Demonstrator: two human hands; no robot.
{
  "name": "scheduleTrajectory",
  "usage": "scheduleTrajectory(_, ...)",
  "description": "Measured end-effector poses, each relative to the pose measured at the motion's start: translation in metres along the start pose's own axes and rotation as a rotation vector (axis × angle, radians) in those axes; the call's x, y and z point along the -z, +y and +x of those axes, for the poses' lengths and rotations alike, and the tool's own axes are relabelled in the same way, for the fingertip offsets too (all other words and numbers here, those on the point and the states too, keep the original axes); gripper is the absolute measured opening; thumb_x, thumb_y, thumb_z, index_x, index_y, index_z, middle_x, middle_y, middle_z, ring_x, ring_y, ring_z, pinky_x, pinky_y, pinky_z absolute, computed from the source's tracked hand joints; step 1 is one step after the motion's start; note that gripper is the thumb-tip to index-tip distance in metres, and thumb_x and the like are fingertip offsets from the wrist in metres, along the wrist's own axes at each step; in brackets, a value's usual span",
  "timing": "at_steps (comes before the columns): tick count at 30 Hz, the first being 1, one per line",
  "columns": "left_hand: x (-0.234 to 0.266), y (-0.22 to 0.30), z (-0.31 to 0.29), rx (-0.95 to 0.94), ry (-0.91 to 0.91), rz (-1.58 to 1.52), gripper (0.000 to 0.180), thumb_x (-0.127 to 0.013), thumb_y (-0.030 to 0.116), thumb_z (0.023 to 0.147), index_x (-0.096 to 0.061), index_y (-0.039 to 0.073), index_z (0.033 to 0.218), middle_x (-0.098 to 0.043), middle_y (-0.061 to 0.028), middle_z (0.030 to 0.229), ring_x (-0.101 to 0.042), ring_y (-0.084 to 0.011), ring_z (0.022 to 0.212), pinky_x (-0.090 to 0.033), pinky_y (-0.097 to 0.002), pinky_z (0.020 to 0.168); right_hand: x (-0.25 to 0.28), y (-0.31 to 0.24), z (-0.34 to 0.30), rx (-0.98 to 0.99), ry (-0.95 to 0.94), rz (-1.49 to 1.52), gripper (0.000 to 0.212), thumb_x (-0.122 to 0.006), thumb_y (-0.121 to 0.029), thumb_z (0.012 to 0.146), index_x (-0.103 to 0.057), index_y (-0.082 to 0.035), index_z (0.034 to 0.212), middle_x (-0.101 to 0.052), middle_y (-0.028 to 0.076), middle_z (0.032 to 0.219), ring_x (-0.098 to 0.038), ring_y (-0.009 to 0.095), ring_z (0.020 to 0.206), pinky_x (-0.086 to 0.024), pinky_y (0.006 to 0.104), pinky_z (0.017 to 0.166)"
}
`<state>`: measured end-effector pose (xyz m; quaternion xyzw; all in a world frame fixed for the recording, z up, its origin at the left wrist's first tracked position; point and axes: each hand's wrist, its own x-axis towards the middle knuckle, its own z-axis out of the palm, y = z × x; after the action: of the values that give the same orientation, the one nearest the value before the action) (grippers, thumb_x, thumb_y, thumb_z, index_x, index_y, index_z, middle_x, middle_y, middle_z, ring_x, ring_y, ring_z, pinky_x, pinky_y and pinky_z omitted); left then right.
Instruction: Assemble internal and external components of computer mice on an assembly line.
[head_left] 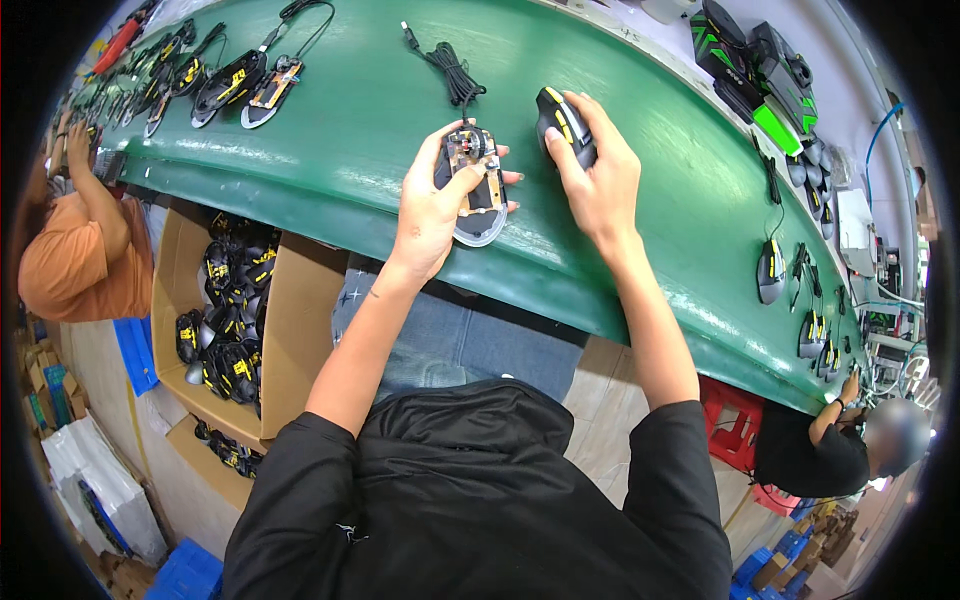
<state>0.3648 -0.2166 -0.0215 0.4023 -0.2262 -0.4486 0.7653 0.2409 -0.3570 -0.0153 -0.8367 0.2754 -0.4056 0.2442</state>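
Note:
My left hand (437,205) is closed around the lower half of a computer mouse (482,196), its circuit board and scroll wheel facing up. A bundled black cable (455,75) runs from the far end of that half onto the green bench. To its right, my right hand (600,160) grips a black mouse top shell (562,122) with yellow side buttons, tilted over the bench surface. The two parts are apart. My fingers hide part of each.
Open mouse halves with cables (272,92) lie along the green bench (340,130) at far left. A cardboard box (305,320) of mouse shells stands at my left. Assembled mice (770,270) lie at right. Co-workers sit on both sides, one in an orange shirt (80,255).

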Motion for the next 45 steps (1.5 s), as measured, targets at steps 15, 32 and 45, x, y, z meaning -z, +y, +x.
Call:
scheduleTrajectory(15,0.006,0.008,-0.001,-0.053,0.032,-0.138,0.041,-0.054,0.022,0.094,-0.051,0.0,0.128,-0.061,-0.0105,0.118,-0.059,-0.0189,0.108,-0.046,-0.0346,0.096,-0.022,-0.057,-0.039,0.254,-0.263,0.067,0.083,-0.075,-0.017,0.078,-0.03,0.003,0.145,-0.037,0.03,0.143,-0.046,0.044,0.126,-0.042,0.042,0.104)
scheduleTrajectory(32,0.034,0.008,0.0,-0.265,-0.214,-0.225,0.03,-0.073,0.004,0.082,-0.056,0.002,0.107,-0.064,-0.0208,0.111,-0.06,-0.0322,0.11,-0.046,-0.045,0.1,-0.005,-0.032,-0.023,0.005,-0.279,0.43,0.052,-0.087,-0.023,0.066,-0.067,-0.001,0.109,-0.071,0.012,0.098,-0.068,0.02,0.093,-0.052,0.0316,0.084)
scheduleTrajectory(45,0.043,0.006,0.0,-0.21,-0.257,-0.307,0.035,-0.075,0.026,0.083,-0.063,0.003,0.106,-0.066,-0.0153,0.107,-0.06,-0.03,0.108,-0.047,-0.0424,0.097,0.001,-0.04,-0.018,0.218,-0.239,0.451,0.05,-0.09,-0.021,0.061,-0.07,-0.003,0.103,-0.072,0.01,0.094,-0.069,0.021,0.084,-0.053,0.0298,0.079)
